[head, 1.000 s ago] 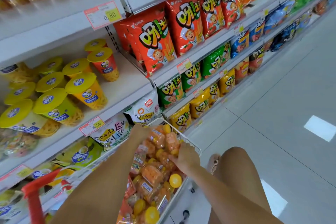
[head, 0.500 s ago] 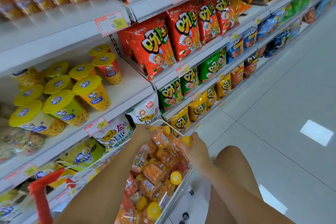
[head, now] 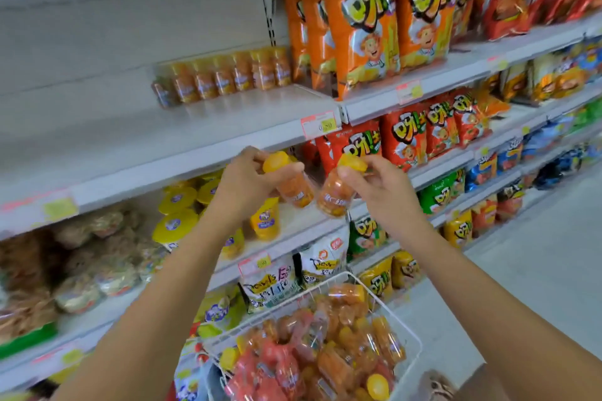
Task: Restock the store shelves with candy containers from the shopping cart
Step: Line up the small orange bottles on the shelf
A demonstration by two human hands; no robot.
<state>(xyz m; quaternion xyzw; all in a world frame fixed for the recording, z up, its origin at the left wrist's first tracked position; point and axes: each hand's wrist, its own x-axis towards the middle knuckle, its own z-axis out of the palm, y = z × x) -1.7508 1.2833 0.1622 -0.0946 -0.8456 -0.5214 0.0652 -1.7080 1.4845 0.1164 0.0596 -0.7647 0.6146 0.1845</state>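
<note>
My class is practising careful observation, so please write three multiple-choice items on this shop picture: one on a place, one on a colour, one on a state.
1. Where does the row of stocked candy containers stand?
A. On the floor
B. At the back of the shelf, left of the orange bags
C. On the lowest shelf

2. What colour are the lids of the left container and the right container?
A. Yellow
B. Blue
C. Black

3. What are the left hand and the right hand doing?
A. Both rest on a handle
B. Both hang empty
C. Each holds one container

Answers:
1 B, the row lines the shelf's rear wall beside the orange bags.
2 A, both lids show yellow at the fingertips.
3 C, fingers curl round a container in each hand, raised above the cart.
</note>
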